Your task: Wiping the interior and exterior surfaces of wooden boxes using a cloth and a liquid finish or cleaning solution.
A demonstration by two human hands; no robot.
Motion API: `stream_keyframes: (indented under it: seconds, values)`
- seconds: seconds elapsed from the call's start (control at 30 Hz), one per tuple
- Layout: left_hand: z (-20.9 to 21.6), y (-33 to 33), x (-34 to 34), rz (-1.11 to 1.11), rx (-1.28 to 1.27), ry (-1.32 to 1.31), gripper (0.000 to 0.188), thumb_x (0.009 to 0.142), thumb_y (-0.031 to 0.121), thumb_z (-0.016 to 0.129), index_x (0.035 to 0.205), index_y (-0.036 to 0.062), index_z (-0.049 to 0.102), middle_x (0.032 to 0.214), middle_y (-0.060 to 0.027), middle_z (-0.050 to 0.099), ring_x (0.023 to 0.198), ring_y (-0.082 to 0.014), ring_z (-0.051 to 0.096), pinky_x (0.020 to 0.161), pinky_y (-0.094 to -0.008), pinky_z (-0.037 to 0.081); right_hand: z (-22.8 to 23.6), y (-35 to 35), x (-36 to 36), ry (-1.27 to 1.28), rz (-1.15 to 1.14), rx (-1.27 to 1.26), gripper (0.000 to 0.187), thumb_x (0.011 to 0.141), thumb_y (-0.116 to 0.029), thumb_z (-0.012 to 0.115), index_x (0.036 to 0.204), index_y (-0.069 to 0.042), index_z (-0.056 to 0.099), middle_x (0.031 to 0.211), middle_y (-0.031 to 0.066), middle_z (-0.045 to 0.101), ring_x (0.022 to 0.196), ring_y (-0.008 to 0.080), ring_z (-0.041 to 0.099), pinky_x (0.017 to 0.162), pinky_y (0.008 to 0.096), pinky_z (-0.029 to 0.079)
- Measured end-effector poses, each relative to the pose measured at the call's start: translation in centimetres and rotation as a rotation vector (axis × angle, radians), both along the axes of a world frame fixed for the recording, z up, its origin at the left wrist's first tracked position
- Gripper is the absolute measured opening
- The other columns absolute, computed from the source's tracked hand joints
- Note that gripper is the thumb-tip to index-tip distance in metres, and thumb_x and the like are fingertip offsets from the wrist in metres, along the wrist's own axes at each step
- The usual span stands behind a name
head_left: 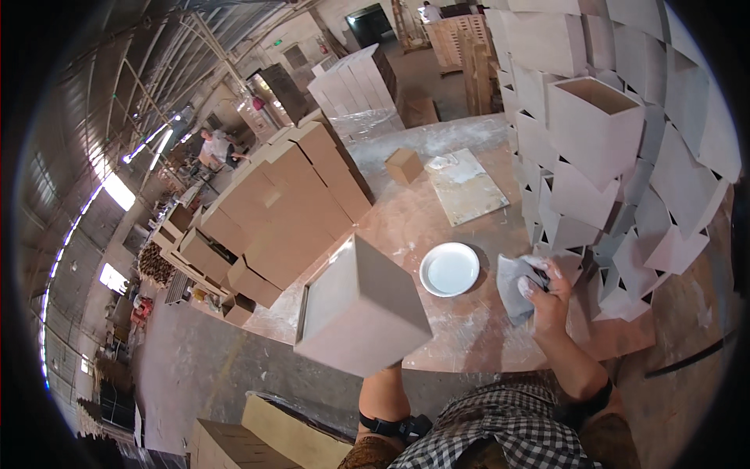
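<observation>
Right grip [553, 295] clenched on grey cloth [512, 288]; left grip hidden behind pale box [375, 313], closure unclear

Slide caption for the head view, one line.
Left arm holds up a pale box; right hand grips a grey cloth beside a shallow white bowl.

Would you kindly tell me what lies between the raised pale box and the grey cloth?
In the head view, a round white bowl with pale contents lies between them, on the brown tabletop.
</observation>
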State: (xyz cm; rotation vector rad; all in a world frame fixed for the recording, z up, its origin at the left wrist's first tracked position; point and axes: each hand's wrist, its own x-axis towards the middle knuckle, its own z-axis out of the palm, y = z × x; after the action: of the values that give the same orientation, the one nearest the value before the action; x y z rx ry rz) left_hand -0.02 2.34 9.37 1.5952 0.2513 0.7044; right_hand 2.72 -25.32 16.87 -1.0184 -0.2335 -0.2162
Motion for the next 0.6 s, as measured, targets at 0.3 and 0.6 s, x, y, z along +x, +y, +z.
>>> stream_keyframes:
  seconds: [0.3, 0.6]
  values:
    - [2.1, -1.0, 1.5, 0.004, -0.017, 0.003, 0.045, 0.084, 0.034, 0.051, 0.119, 0.0050, 0.050, 0.111, -0.0109, 0.058, 0.100, -0.0262, 0.056, 0.084, -0.0360, 0.046, -3.7, -3.3, 0.5, 0.098, -0.035, -0.065, 0.022, 0.072, 0.001, 0.059, 0.093, 0.000, 0.057, 0.086, 0.0010, 0.056, 0.080, 0.0079, 0.051, 0.075, 0.0220, 0.042]
    - [18.3, 0.0, 6.0, -0.106, 0.497, -0.091, 0.044, 0.085, 0.033, 0.049, 0.117, 0.0036, 0.051, 0.110, -0.0119, 0.059, 0.098, -0.0269, 0.057, 0.083, -0.0355, 0.047, -7.8, -8.6, -0.6, 0.298, -0.089, -0.143, 0.017, 0.076, 0.001, 0.060, 0.092, -0.002, 0.058, 0.081, -0.0009, 0.057, 0.070, 0.0061, 0.052, 0.064, 0.0212, 0.044]
